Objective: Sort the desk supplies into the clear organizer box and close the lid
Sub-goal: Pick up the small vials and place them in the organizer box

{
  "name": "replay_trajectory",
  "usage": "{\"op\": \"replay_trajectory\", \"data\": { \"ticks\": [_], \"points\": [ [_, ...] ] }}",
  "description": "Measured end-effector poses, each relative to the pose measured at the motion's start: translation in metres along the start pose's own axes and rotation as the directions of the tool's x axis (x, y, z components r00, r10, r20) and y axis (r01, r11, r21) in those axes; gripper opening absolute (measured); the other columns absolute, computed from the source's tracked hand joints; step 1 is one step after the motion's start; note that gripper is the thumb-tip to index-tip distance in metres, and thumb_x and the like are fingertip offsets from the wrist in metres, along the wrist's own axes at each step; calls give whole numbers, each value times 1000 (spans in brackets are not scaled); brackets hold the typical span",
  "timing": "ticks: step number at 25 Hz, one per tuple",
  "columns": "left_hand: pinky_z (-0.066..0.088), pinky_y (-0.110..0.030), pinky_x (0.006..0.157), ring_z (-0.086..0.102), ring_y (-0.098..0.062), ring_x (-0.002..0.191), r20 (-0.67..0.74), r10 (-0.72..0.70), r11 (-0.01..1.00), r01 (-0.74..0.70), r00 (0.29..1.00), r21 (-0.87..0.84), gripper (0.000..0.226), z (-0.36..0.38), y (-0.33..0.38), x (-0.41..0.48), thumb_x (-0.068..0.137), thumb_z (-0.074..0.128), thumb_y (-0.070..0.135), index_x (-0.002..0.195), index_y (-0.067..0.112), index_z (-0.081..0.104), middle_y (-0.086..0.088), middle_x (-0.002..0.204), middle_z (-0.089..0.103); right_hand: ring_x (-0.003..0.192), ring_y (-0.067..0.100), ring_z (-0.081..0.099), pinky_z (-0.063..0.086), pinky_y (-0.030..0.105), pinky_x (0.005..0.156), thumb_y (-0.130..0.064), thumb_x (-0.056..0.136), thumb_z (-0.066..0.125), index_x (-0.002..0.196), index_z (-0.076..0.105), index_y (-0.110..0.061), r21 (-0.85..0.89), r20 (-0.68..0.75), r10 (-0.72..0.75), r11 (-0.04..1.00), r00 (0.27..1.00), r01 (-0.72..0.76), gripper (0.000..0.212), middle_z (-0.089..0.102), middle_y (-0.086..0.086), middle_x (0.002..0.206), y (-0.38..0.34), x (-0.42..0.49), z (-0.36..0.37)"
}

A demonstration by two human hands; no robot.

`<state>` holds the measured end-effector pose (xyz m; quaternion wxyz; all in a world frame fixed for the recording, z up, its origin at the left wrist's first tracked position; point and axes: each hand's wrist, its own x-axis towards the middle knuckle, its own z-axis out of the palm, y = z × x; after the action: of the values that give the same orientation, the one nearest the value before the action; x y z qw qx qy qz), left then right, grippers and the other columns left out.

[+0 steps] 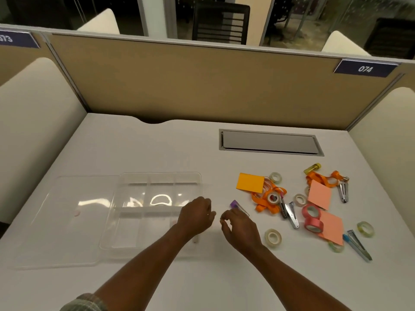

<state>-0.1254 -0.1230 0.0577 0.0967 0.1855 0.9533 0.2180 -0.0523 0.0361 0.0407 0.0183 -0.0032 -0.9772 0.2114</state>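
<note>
The clear organizer box (157,182) lies open on the white desk, its compartments holding nothing, and its clear lid (67,221) is folded out flat to the left. My left hand (196,215) hovers over the box's right rim, fingers loosely curled, holding nothing I can see. My right hand (240,227) is just right of it, thumb and forefinger close together, nothing visible between them. A purple-capped clear tube (235,204) lies right behind my right hand. Farther right lie the supplies: orange sticky notes (250,182), orange lanyards (261,199), pink tape rolls (312,218), clear tape rolls (272,237) and metal staple removers (293,215).
Pink sticky notes (320,195) and a blue-handled tool (357,244) lie at the far right. A yellow-capped tube (312,168) sits behind them. A grey cable hatch (269,142) is set into the desk's back right. A tan partition (202,81) walls off the back.
</note>
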Motion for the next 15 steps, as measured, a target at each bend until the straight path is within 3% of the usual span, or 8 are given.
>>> {"op": "replay_trajectory", "data": {
  "ticks": [4, 7, 10, 12, 15],
  "points": [
    [42, -29, 71, 55, -18, 93, 67, 126, 991, -129, 990, 41, 27, 28, 46, 21, 88, 61, 40, 107, 20, 56, -2, 109, 55, 93, 10, 63, 50, 20, 74, -36, 94, 56, 107, 68, -26, -16, -9, 93, 996, 996, -93, 20, 68, -7, 109, 50, -18, -24],
    [47, -35, 91, 49, -24, 119, 183, 129, 975, -158, 975, 156, 48, 59, 71, 33, 89, 63, 33, 131, 20, 47, -6, 137, 46, 95, 10, 62, 46, 18, 73, -36, 95, 54, 108, 66, -26, -29, -13, 118, 993, 993, -118, 20, 67, -8, 110, 87, -33, -43],
    [40, -40, 108, 31, -29, 141, 244, 116, 952, -178, 963, 249, 64, 80, 85, 41, 90, 61, 18, 147, 21, 34, -9, 159, 24, 99, 12, 61, 45, 21, 73, -34, 93, 54, 106, 66, -26, -10, -25, 162, 987, 986, -162, 19, 66, -7, 109, 121, -49, -61],
    [39, -41, 108, 26, -31, 143, 246, 105, 937, -179, 963, 300, 66, 90, 90, 44, 90, 55, 9, 150, 19, 29, -10, 160, 20, 101, 14, 61, 50, 28, 75, -33, 91, 55, 103, 66, -26, 4, -33, 197, 980, 980, -197, 18, 65, -7, 109, 143, -60, -70],
    [45, -39, 95, 38, -33, 132, 219, 72, 918, -150, 973, 367, 49, 98, 96, 47, 91, 50, 7, 139, 15, 46, -13, 147, 40, 99, 16, 61, 50, 31, 72, -31, 92, 55, 102, 66, -24, 17, -38, 228, 974, 973, -227, 16, 64, -6, 105, 174, -73, -81]
  ]
}}
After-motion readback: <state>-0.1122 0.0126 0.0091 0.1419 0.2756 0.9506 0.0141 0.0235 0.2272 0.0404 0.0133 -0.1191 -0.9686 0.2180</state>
